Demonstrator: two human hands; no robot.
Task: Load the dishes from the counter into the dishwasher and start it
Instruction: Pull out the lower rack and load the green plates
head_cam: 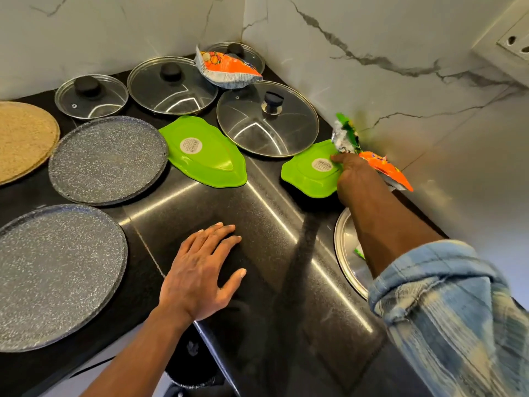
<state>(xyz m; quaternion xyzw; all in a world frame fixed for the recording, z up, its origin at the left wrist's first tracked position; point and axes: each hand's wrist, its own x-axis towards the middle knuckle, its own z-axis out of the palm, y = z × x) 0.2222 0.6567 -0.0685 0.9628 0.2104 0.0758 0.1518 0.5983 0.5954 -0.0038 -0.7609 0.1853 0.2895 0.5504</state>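
1. Step in hand: gathering dishes. Right hand (353, 179) at 3 o'clock, a fingertip on the right green dish (309, 179), wrappers (345, 136) beside it (grip blurred, cannot tell)
2. Left hand (200, 270) flat, fingers spread, on counter (272, 224), 6 o'clock
3. Next, likely: lift dish by rim; dishwasher unseen

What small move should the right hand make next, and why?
Probably lift the wrappers clear of the green dish below them and set them aside: the right hand grips them over that dish's far edge, while the left hand rests on the counter.
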